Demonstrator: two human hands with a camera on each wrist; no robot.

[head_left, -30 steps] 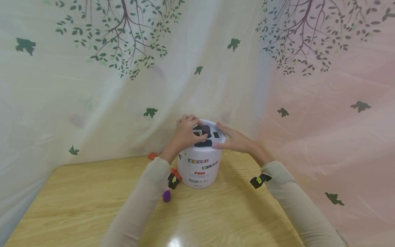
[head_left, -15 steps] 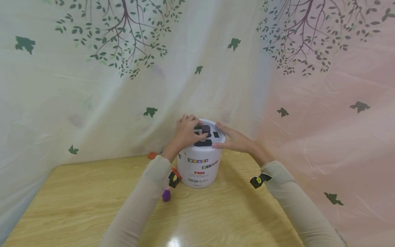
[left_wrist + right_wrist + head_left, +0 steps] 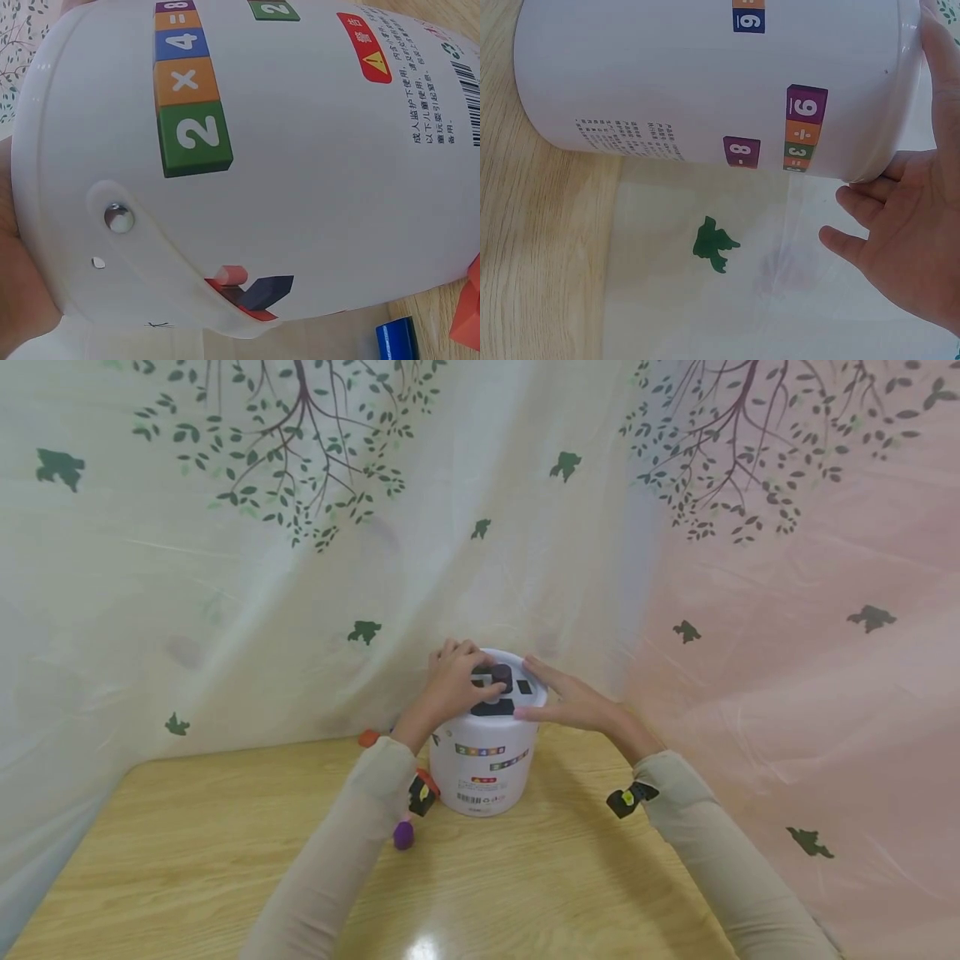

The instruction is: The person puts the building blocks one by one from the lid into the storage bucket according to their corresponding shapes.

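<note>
The white bucket [image 3: 690, 75] lies across the top of the frame, its rim end at right. The right hand [image 3: 911, 232] fills the right edge, fingers at the rim; two lower fingertips point left, just below the bucket's side. Coloured squares with white figures [image 3: 805, 127] are printed near the rim, and small dark text [image 3: 630, 136] further left. Pale wooden worktop [image 3: 547, 262] runs down the left; at lower centre, a whitish sheet [image 3: 682, 322] bears a green shape [image 3: 714, 244].
</note>
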